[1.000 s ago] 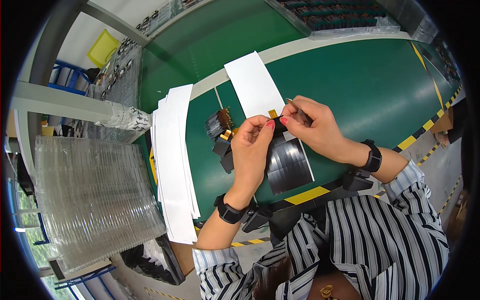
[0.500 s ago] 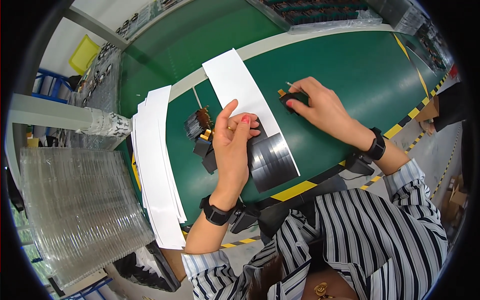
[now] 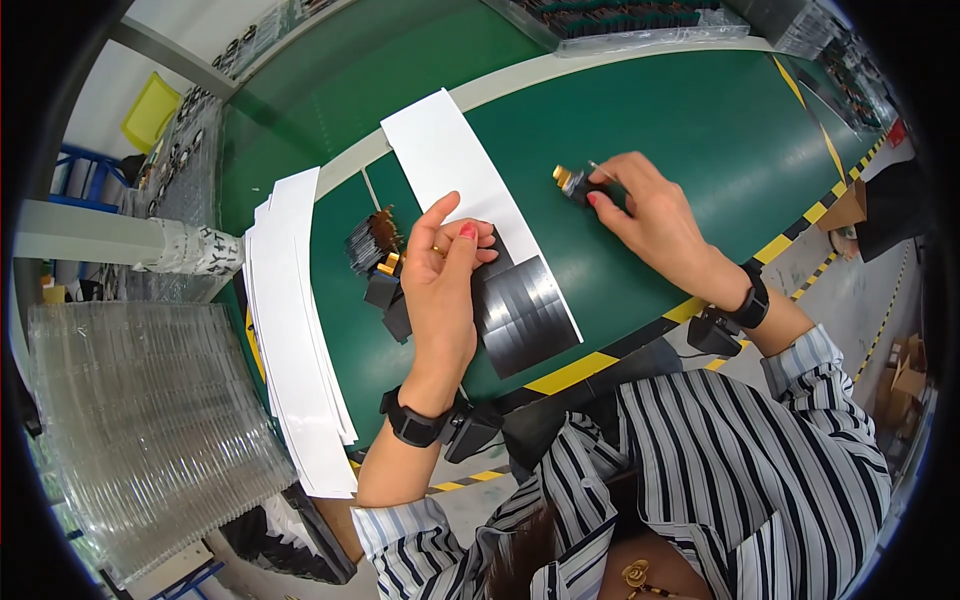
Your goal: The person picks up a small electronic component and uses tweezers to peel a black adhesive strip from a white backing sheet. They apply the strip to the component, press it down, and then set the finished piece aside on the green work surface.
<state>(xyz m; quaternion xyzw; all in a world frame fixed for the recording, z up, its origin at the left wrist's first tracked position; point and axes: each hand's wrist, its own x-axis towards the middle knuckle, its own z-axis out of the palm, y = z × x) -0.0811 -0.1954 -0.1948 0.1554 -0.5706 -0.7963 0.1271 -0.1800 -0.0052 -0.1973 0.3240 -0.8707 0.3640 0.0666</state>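
Note:
My right hand [image 3: 645,210] pinches a small black electronic part with a gold tab [image 3: 573,182] above the green table, right of the white paper strip [image 3: 455,155]. A thin pale rod-like end sticks out by its fingertips; its kind is unclear. My left hand [image 3: 445,270] hovers beside the strip, index finger raised, thumb against curled fingers; anything between them is hidden. A glossy black sheet of film [image 3: 530,315] lies over the near end of the strip. Left of my left hand sit a stack of thin black parts [image 3: 372,242] and loose black pieces [image 3: 383,292].
Long white sheets [image 3: 285,320] are piled along the left table edge. Clear plastic trays [image 3: 150,420] stand at far left, beside a white post [image 3: 110,238]. A tray of dark parts [image 3: 640,42] sits at the back. Yellow-black tape [image 3: 575,375] lines the near edge.
The view has shifted slightly, moving the scene left. My right hand has turned the black part, showing more of its gold end. My left hand keeps nearly the same pose.

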